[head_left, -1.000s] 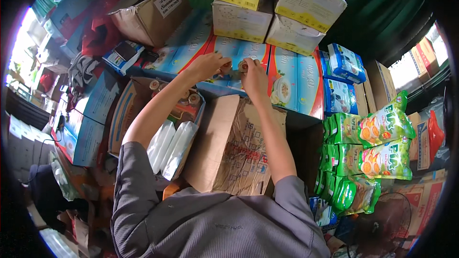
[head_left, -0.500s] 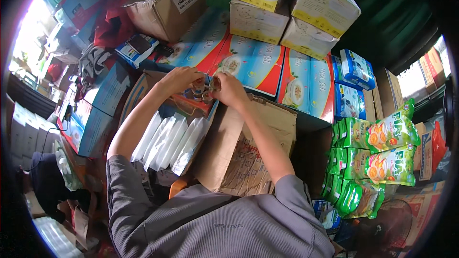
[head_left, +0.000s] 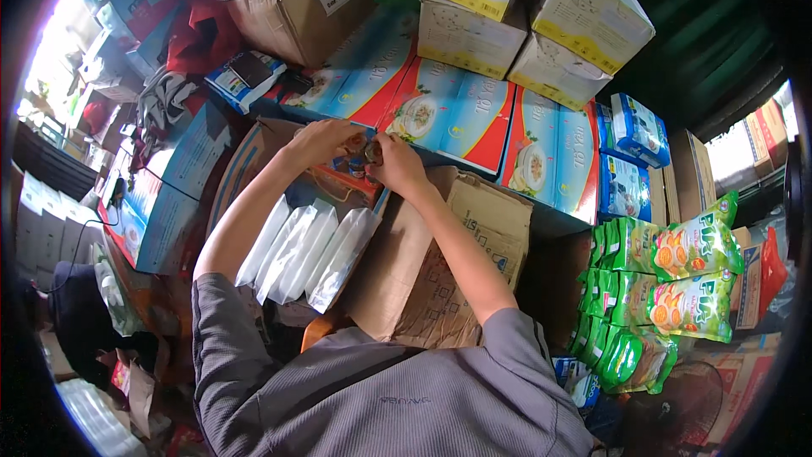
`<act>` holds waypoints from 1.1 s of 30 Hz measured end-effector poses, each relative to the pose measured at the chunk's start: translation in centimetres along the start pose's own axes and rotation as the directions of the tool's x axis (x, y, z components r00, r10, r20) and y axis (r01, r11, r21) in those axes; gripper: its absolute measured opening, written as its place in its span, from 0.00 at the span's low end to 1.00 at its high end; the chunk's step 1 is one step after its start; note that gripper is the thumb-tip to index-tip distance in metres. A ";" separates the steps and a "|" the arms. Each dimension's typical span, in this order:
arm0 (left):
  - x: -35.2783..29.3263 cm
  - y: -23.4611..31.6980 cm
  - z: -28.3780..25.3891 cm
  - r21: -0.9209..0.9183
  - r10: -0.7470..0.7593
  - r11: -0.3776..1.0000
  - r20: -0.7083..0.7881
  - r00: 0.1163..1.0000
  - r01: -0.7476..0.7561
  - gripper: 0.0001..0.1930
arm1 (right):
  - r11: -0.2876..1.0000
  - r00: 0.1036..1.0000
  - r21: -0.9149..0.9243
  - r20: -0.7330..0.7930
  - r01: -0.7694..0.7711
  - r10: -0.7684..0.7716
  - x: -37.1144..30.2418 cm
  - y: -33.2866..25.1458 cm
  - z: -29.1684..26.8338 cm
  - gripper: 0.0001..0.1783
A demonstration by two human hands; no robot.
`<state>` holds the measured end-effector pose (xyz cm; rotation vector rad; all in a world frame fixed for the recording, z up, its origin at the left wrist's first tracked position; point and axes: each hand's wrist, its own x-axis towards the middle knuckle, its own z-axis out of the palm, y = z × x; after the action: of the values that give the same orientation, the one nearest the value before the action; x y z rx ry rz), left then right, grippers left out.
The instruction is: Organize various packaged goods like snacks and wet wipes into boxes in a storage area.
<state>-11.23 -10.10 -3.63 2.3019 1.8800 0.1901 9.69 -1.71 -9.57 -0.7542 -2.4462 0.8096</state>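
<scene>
Both hands meet over the far end of an open carton [head_left: 227,182]. My right hand [head_left: 399,166] is closed on a small glass jar [head_left: 373,151]. My left hand [head_left: 326,142] curls around another small jar [head_left: 355,143] beside it, its fingertips partly hidden. More little jars seem to sit just below the fingers, too small to make out well. Several white translucent plastic pouches [head_left: 298,250] lie side by side in the near part of the carton, under my left forearm.
An open brown cardboard box [head_left: 457,254] stands under my right forearm. Blue and red boxes [head_left: 474,114] line the far side, with white and yellow cartons [head_left: 592,13] stacked on them. Green snack bags [head_left: 689,305] and blue packs [head_left: 634,131] are at the right.
The view has shifted slightly. My right hand has drawn the jar a little closer to my left hand, and fewer jars show between the hands.
</scene>
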 end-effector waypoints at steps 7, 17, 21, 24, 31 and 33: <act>-0.7 -0.8 -0.5 -0.037 -0.091 0.995 0.007 0.996 0.091 0.36 | 0.996 0.997 -0.053 0.031 -0.068 0.070 -0.5 -0.3 -0.2 0.35; -1.4 -1.1 0.4 -0.230 -0.214 0.956 -0.118 0.970 0.183 0.33 | 0.979 0.989 -0.137 -0.018 -0.150 0.149 -1.2 -2.2 -0.1 0.53; -1.5 -0.9 0.8 -0.206 -0.210 0.961 -0.122 0.970 0.183 0.33 | 0.987 0.989 -0.073 -0.051 -0.145 0.141 -1.2 -1.5 -0.4 0.53; -1.7 -0.8 0.7 -0.154 -0.188 0.974 -0.131 0.973 0.167 0.35 | 0.989 0.990 -0.063 -0.057 -0.136 0.132 -1.4 -0.8 -0.5 0.53; -2.4 0.0 0.2 -0.050 -0.242 0.970 -0.070 0.968 0.239 0.45 | 0.981 0.985 -0.101 0.020 -0.167 0.169 -1.8 -0.3 -1.3 0.54; -2.7 0.1 0.0 -0.058 -0.252 0.967 -0.062 0.966 0.249 0.46 | 0.983 0.989 -0.121 0.026 -0.140 0.144 -1.8 -0.3 -1.6 0.55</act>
<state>-11.64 -12.72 -3.56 2.0257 2.1516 0.2828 11.81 -2.45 -8.68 -0.9762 -2.5117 0.7394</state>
